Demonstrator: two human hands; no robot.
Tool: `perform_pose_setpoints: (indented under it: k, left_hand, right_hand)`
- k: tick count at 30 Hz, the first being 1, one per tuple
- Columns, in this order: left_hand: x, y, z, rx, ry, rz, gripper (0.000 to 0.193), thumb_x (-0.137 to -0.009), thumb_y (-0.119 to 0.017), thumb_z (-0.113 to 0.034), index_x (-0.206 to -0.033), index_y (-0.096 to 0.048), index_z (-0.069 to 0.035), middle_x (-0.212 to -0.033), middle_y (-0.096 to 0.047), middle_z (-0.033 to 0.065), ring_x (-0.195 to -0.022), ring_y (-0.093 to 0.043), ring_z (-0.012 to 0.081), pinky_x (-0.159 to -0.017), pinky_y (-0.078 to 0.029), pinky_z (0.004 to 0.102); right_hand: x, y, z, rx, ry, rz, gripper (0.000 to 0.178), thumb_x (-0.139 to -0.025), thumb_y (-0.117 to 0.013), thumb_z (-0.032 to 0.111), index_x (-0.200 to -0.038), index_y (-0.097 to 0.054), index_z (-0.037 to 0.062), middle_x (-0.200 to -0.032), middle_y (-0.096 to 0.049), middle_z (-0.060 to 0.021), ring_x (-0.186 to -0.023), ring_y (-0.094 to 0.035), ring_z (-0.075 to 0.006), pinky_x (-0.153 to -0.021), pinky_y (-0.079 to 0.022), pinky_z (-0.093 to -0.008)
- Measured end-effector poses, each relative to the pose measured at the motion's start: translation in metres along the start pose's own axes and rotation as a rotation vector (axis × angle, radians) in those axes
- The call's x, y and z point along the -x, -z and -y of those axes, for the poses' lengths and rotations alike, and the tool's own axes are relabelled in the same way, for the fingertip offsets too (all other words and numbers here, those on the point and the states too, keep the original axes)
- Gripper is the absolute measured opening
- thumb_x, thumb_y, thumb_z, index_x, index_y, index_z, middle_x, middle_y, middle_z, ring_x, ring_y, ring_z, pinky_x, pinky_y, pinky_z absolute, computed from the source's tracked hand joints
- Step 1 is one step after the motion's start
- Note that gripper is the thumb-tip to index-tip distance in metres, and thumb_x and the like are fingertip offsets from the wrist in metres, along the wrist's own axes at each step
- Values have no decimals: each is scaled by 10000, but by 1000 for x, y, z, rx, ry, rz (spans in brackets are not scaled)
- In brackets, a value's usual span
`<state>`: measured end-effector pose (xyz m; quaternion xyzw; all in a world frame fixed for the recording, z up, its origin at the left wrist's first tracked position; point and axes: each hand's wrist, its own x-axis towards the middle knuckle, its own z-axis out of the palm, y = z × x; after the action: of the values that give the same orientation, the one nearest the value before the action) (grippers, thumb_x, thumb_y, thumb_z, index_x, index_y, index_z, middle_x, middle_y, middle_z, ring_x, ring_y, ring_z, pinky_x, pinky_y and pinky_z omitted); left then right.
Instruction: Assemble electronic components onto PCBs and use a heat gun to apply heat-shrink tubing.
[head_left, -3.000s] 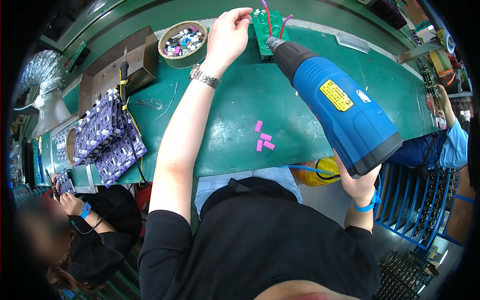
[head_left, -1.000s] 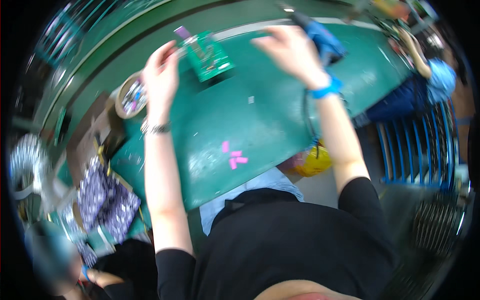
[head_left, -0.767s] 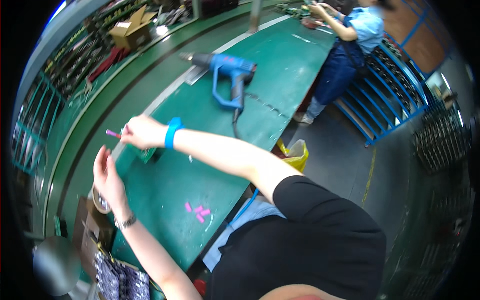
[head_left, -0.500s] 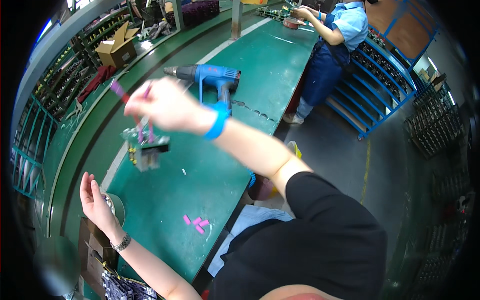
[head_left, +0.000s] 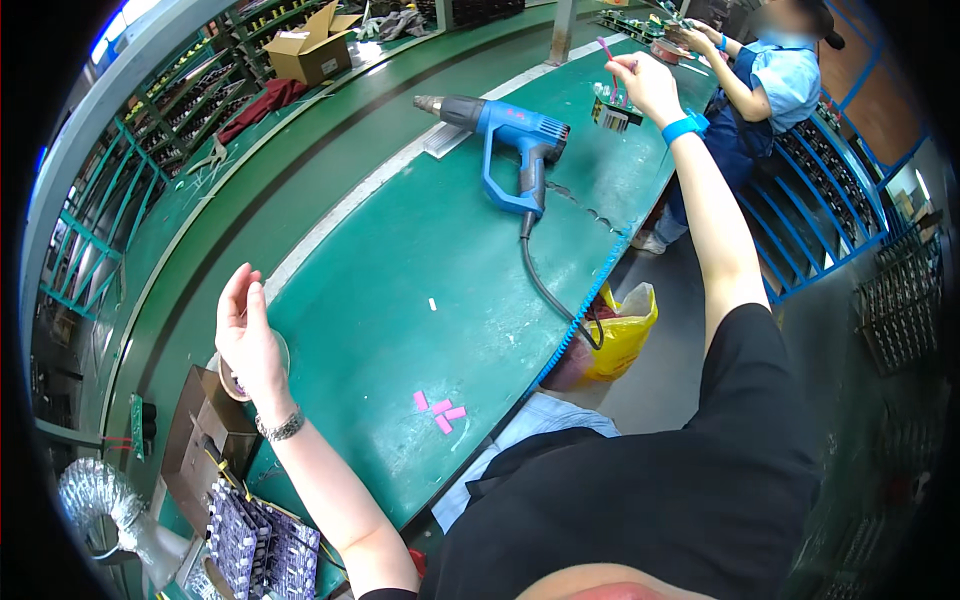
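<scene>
My right hand (head_left: 650, 88) is stretched out over the far end of the green table (head_left: 350, 350). Its fingers are closed on pink and red wires, and a small circuit board (head_left: 612, 112) hangs from them. A blue band circles that wrist. At the left, my left hand (head_left: 250, 335) is raised with its fingers apart and nothing in it. Below it, partly hidden by the hand, sits a round pale container (head_left: 284, 352). Between my hands a blue heat gun (head_left: 518, 135) lies on the table, its nozzle pointing left.
Several pink pieces (head_left: 443, 407) and a small white bit (head_left: 433, 304) lie on the table. An open cardboard box (head_left: 190, 430) and stacked circuit boards (head_left: 250, 545) are at lower left. A co-worker (head_left: 785, 80) stands at far right. A blue coiled cord (head_left: 580, 315) runs along the edge.
My right hand has swung from the left side to the far right, carrying the circuit board by its wires. My left hand stays raised near the round container. The view has shifted.
</scene>
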<state>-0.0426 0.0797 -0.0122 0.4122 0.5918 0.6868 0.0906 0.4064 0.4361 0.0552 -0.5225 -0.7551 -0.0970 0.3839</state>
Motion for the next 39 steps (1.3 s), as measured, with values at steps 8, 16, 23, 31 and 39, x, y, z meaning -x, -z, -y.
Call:
perform_pose_setpoints:
  k: [8,16,23,31,39]
  left_hand:
    - [4,-4,-2,-19,-7,4,253,-910,-578,-54,-1157,-600,-3,-1095,-631,84,-1007,-594,134,-913,-459,253]
    - [4,-1,-3,-113,-21,14,255,-910,-576,-55,-1156,-597,9,-1085,-640,87,-1003,-600,145,-901,-459,253]
    - [9,-14,-4,-238,-20,42,229,-887,-609,-85,-1110,-640,-42,-992,-668,39,-936,-608,97,-838,-478,230]
    - [17,-14,-6,-370,-55,13,219,-875,-615,-109,-1086,-649,-64,-979,-674,33,-875,-615,97,-798,-490,242]
    - [21,-26,-8,-783,-436,45,182,-816,-621,-116,-996,-634,-92,-930,-640,63,-908,-578,257,-819,-466,364]
  right_hand:
    - [38,-92,-91,-262,-373,-119,472,-773,-696,307,-1173,-599,75,-1060,-662,-126,-929,-649,-259,-851,-489,-334]
    - [115,-22,93,-967,-268,44,283,-907,-598,157,-1146,-558,11,-930,-591,-28,-748,-548,-84,-637,-444,-213]
    - [234,-4,196,-991,104,478,222,-905,-552,35,-1125,-540,6,-883,-561,-27,-703,-518,-59,-596,-429,-204]
    - [253,-27,217,-848,240,531,230,-897,-569,51,-1123,-546,15,-861,-554,-36,-608,-495,-73,-527,-412,-209]
    - [260,-38,216,-813,172,589,217,-895,-580,60,-1105,-563,10,-872,-556,-45,-584,-481,-72,-516,-410,-207]
